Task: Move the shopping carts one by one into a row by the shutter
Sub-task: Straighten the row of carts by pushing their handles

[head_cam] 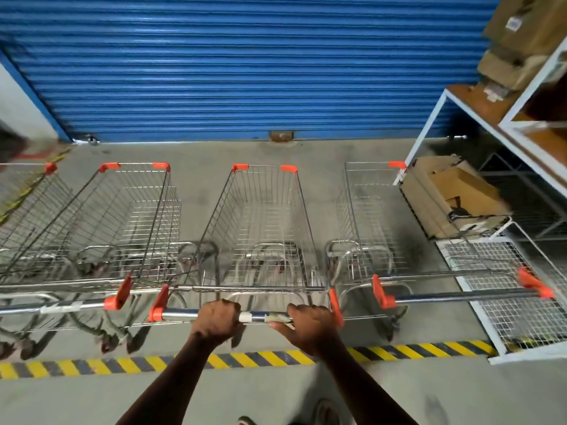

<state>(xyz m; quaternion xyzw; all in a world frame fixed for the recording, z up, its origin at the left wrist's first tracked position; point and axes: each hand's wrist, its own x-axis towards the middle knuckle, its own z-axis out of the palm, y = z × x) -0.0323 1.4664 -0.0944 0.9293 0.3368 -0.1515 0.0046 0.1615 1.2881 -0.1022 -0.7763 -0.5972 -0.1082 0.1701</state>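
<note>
Your fingers (228, 306) curl tight over the handle bar (257, 316) of the middle cart (260, 210) at lower centre: your left hand (216, 322) is fully clenched, your right hand (310, 325) wrapped around it near the bar's right end. That cart stands between two neighbouring carts (129, 216), nose toward the blue shutter (245, 62) across the top, with a yellow-black floor stripe (92, 365) below the wheels.

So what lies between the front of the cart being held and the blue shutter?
Only bare concrete floor lies between the held cart and the blue shutter in the head view; both hands grip its handle.
</note>
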